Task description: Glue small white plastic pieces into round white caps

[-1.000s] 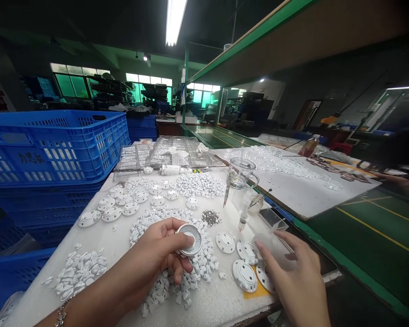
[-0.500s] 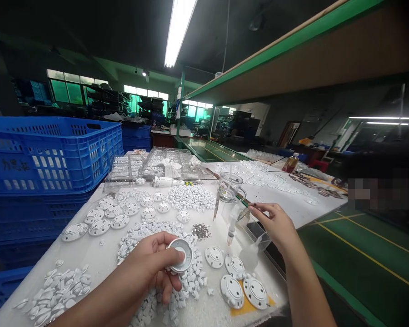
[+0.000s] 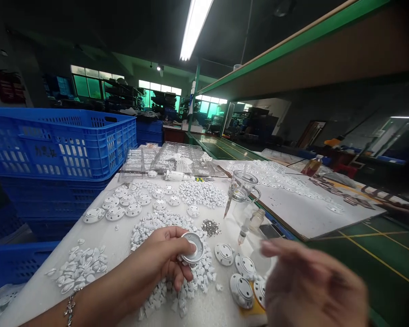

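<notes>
My left hand (image 3: 162,252) grips a small white round part (image 3: 199,248), its hollow side up and my thumb pressed inside it. Smeared by motion, my right hand (image 3: 315,281) is at the lower right, and its fingers do not show clearly. Under my left hand spreads a pile of small white pieces (image 3: 157,227). Between the hands lie white discs with dark holes (image 3: 224,254), some on a yellow sheet (image 3: 250,313). Behind them are a heap of tiny silvery bits (image 3: 211,227), a syringe (image 3: 242,234) and a small glass jar (image 3: 257,219).
A glass mug (image 3: 243,186) holding thin tools stands beyond the jar. More white discs (image 3: 115,212) and loose pieces (image 3: 83,268) lie on the left. Stacked blue crates (image 3: 54,145) border the table's left side. A green-edged shelf (image 3: 293,52) overhangs the right.
My right hand has come away from beside the small jar toward me, down and to the right in view. The left hand keeps its hold on the round part. The view has shifted somewhat.
</notes>
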Action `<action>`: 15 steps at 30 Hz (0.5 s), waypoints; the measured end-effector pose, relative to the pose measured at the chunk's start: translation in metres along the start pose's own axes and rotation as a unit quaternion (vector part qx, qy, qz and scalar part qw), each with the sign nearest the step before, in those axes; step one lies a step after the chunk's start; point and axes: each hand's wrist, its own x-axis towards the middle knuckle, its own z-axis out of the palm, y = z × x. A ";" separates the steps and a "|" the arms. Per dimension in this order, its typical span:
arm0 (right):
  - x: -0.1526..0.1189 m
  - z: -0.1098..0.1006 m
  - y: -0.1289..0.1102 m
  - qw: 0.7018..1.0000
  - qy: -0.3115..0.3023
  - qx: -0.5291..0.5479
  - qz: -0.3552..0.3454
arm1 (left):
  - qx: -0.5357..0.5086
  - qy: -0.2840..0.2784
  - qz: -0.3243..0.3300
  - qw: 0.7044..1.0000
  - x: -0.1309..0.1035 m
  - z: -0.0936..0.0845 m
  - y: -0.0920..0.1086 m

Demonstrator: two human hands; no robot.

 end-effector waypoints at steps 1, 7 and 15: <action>-0.012 0.005 0.001 0.999 -0.041 0.010 -0.002 | -0.005 -0.002 -0.001 1.000 0.000 0.000 0.000; -0.040 0.008 0.027 0.986 -0.166 0.027 0.019 | -0.035 -0.006 -0.008 0.999 0.000 0.002 0.001; -0.038 0.008 0.033 0.979 -0.202 -0.007 0.019 | -0.035 -0.002 -0.013 0.999 0.003 0.000 0.000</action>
